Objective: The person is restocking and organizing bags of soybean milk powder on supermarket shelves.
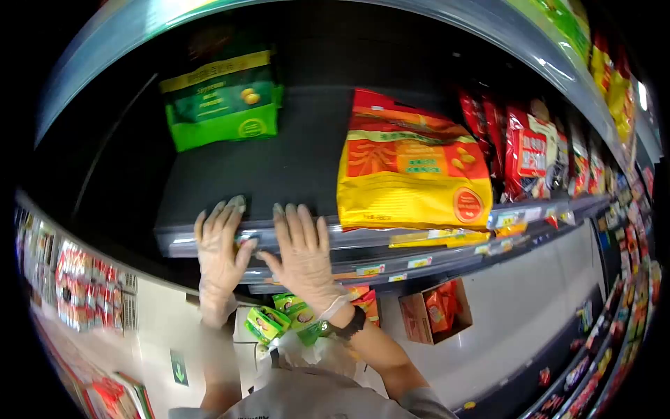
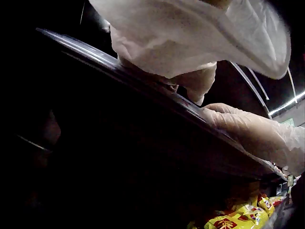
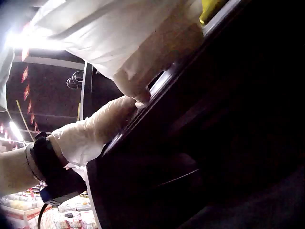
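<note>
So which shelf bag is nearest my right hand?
The yellow and red bag, at front; the green one sits farther back, the red ones farther right.

shelf (image 1: 293,164): pouch (image 1: 220,108) left rear | bag (image 1: 415,167) right, at front edge | packets (image 1: 525,157) right of bag | carton (image 1: 417,318) on floor (image 1: 506,307)

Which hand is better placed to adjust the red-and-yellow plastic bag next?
Probably the right hand: it rests at the front edge of the black shelf, close beside the red-and-yellow plastic bag. The left hand is farther off.
</note>
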A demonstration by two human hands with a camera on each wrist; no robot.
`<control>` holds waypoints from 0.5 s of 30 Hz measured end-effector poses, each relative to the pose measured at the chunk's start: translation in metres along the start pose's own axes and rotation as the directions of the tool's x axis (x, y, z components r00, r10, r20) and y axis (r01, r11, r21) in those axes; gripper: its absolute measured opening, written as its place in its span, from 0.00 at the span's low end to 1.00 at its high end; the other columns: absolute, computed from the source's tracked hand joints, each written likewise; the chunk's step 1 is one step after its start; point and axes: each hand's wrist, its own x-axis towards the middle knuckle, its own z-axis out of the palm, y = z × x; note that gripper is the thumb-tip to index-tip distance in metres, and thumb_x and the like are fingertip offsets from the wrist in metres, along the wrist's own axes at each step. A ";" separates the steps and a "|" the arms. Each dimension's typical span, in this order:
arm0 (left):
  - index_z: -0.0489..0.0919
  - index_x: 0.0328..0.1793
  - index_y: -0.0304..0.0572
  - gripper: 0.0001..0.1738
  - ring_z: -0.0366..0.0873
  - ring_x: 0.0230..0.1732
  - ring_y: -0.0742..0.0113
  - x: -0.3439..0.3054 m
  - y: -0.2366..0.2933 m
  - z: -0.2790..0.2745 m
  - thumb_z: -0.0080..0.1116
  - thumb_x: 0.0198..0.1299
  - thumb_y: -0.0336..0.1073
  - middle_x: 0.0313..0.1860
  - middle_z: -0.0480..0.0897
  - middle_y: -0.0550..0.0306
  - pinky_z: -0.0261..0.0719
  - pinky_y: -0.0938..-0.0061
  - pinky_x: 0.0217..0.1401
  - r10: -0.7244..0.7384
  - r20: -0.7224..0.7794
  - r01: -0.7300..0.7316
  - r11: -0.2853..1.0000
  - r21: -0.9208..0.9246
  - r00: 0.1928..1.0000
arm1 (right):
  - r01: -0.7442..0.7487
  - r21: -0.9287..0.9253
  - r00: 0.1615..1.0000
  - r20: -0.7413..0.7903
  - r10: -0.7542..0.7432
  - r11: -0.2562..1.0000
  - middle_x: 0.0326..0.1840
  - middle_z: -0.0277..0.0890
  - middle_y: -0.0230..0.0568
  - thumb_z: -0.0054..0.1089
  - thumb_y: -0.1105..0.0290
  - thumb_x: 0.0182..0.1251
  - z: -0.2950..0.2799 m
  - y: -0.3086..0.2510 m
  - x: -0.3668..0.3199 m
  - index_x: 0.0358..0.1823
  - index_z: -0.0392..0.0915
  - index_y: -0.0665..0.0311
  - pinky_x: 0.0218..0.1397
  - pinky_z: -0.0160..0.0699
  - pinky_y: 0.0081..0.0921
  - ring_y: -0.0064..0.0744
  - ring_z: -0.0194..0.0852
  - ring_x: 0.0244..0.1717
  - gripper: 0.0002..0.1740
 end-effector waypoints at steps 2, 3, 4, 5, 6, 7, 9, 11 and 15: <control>0.70 0.60 0.40 0.28 0.65 0.63 0.52 0.003 0.005 -0.004 0.58 0.53 0.44 0.61 0.72 0.52 0.51 0.54 0.69 -0.036 -0.020 0.035 0.998 -0.045 0.999 | 0.022 -0.013 1.000 -0.020 -0.022 1.000 0.64 0.59 0.48 0.58 0.47 0.54 0.001 -0.001 0.000 0.66 0.59 0.65 0.69 0.45 0.49 0.47 0.51 0.68 0.42; 0.71 0.59 0.41 0.28 0.65 0.63 0.52 0.003 0.005 -0.006 0.59 0.52 0.42 0.61 0.72 0.52 0.51 0.55 0.69 -0.048 -0.020 0.046 0.997 -0.069 0.999 | 0.029 0.015 0.999 -0.015 -0.028 0.999 0.64 0.59 0.48 0.59 0.49 0.54 -0.002 0.000 0.000 0.66 0.59 0.65 0.70 0.43 0.49 0.47 0.50 0.69 0.42; 0.71 0.59 0.40 0.28 0.66 0.63 0.52 0.004 0.006 -0.010 0.59 0.53 0.41 0.61 0.72 0.52 0.50 0.55 0.69 -0.070 0.014 0.071 0.991 -0.110 0.997 | 0.038 -0.007 0.999 -0.001 -0.038 0.999 0.64 0.59 0.47 0.57 0.49 0.56 -0.005 -0.002 0.000 0.66 0.59 0.65 0.70 0.43 0.47 0.45 0.50 0.69 0.40; 0.71 0.59 0.39 0.27 0.66 0.64 0.51 0.007 0.006 -0.016 0.59 0.53 0.41 0.61 0.72 0.51 0.49 0.55 0.70 -0.086 0.044 0.092 0.984 -0.153 0.995 | 0.046 -0.033 0.999 0.007 -0.046 0.998 0.64 0.60 0.46 0.55 0.49 0.58 -0.007 -0.002 0.000 0.66 0.59 0.64 0.70 0.43 0.46 0.42 0.50 0.69 0.39; 0.70 0.60 0.38 0.27 0.66 0.64 0.51 0.012 0.008 -0.027 0.58 0.55 0.39 0.61 0.72 0.49 0.52 0.57 0.69 -0.152 0.076 0.167 0.946 -0.278 0.986 | 0.048 -0.036 0.998 0.035 -0.047 0.998 0.64 0.60 0.46 0.56 0.50 0.57 -0.011 -0.004 0.002 0.66 0.59 0.64 0.70 0.42 0.46 0.43 0.50 0.69 0.39; 0.70 0.61 0.37 0.26 0.67 0.64 0.52 0.018 0.007 -0.038 0.57 0.56 0.38 0.62 0.72 0.48 0.54 0.60 0.68 -0.206 0.111 0.234 0.885 -0.403 0.972 | 0.046 -0.045 0.997 0.062 -0.043 0.998 0.64 0.59 0.46 0.58 0.51 0.56 -0.017 -0.007 0.004 0.66 0.59 0.65 0.70 0.42 0.46 0.43 0.50 0.69 0.39; 0.69 0.62 0.32 0.24 0.70 0.62 0.53 0.037 -0.009 -0.048 0.55 0.60 0.35 0.61 0.72 0.39 0.68 0.69 0.60 -0.479 0.178 0.438 0.511 -0.740 0.859 | 0.059 0.011 0.995 0.086 -0.060 0.998 0.61 0.61 0.48 0.59 0.55 0.56 -0.034 -0.011 0.010 0.63 0.63 0.66 0.69 0.46 0.45 0.45 0.56 0.64 0.36; 0.68 0.62 0.30 0.25 0.71 0.61 0.50 0.069 -0.033 -0.066 0.55 0.60 0.36 0.59 0.72 0.36 0.68 0.68 0.61 -0.545 0.117 0.421 0.476 -0.772 0.830 | 0.100 0.121 0.984 0.135 -0.116 0.988 0.58 0.66 0.51 0.57 0.58 0.59 -0.049 -0.009 0.030 0.58 0.68 0.69 0.62 0.60 0.42 0.49 0.67 0.54 0.29; 0.69 0.57 0.23 0.27 0.73 0.54 0.41 0.127 -0.132 -0.037 0.56 0.59 0.40 0.54 0.72 0.30 0.71 0.62 0.58 -0.501 -0.318 0.353 0.834 -0.424 0.805 | 0.108 0.140 0.994 -0.008 -0.108 0.984 0.39 0.73 0.54 0.50 0.61 0.65 -0.075 -0.028 0.118 0.45 0.72 0.71 0.42 0.76 0.41 0.52 0.76 0.40 0.18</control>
